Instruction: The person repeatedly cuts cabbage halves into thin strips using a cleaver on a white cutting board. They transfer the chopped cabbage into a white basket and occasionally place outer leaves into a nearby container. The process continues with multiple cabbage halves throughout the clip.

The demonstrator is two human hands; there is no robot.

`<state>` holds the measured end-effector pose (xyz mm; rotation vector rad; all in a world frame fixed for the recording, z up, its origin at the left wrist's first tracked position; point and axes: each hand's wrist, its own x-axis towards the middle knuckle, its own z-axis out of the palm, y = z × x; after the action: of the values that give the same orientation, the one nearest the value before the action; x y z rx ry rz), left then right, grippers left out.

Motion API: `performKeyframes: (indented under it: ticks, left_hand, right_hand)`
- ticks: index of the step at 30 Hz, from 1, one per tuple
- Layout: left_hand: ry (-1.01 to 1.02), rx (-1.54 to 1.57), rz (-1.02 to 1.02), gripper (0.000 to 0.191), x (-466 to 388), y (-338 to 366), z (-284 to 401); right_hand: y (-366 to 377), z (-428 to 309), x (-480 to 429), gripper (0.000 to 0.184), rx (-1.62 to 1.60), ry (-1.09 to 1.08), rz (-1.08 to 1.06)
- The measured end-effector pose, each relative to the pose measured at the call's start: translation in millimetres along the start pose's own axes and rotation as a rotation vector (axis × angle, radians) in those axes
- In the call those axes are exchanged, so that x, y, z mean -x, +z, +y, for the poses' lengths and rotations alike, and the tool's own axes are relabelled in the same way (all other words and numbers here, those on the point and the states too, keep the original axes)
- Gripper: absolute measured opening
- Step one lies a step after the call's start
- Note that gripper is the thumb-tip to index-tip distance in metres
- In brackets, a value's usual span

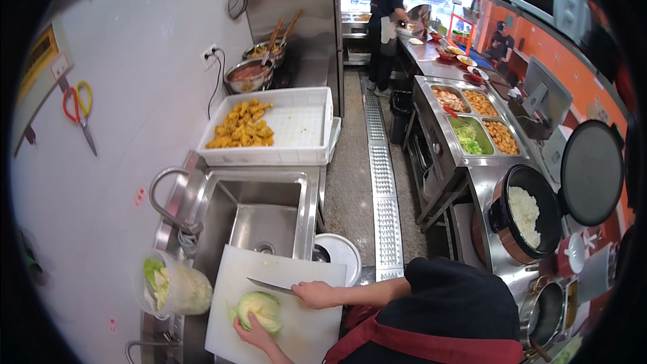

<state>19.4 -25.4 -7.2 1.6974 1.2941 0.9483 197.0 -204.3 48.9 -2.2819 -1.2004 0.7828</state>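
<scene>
A white cutting board (313, 333) lies across the near end of the steel sink (265, 222). On it rests a pale green head of lettuce or cabbage (263, 308), its cut stem side facing up. My left hand (254, 332) grips the head from its near side, thumb on top. In my right hand (316, 294) is a kitchen knife (270, 285), held by the handle, the blade pointing left just beyond the head and apart from it. Left of the board stands a clear plastic tub (177, 288) with leafy pieces inside.
A curved faucet (164, 194) rises at the sink's left. Beyond the sink, a white plastic crate (303, 121) holds fried pieces. Food pans (467, 134) and an open rice cooker (548, 212) line the right counter. Another person (386, 10) stands down the aisle (349, 172).
</scene>
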Motion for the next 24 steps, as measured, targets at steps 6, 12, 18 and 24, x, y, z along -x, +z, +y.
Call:
performKeyframes:
  ticks: [6, 12, 18, 24]
  left_hand:
    - [-0.101, 0.099, -0.06, 0.062, 15, 9, 15]
    - [-0.281, 0.195, -0.076, 0.076, 2, -51, 38]
    - [0.755, -0.64, -0.228, 0.083, 8, -72, 68]
    - [1.175, -1.063, -0.358, 0.077, 32, -28, -15]
  right_hand:
    - [-2, -2, -2, 0.031, -0.03, 0.014, -0.059]
    - [-3, -3, -16, 0.027, 0.037, 0.003, 0.053]
    - [-17, -3, -56, 0.028, -0.013, -0.116, 0.002]
    - [-22, 56, -61, 0.032, 0.448, -0.142, -0.09]
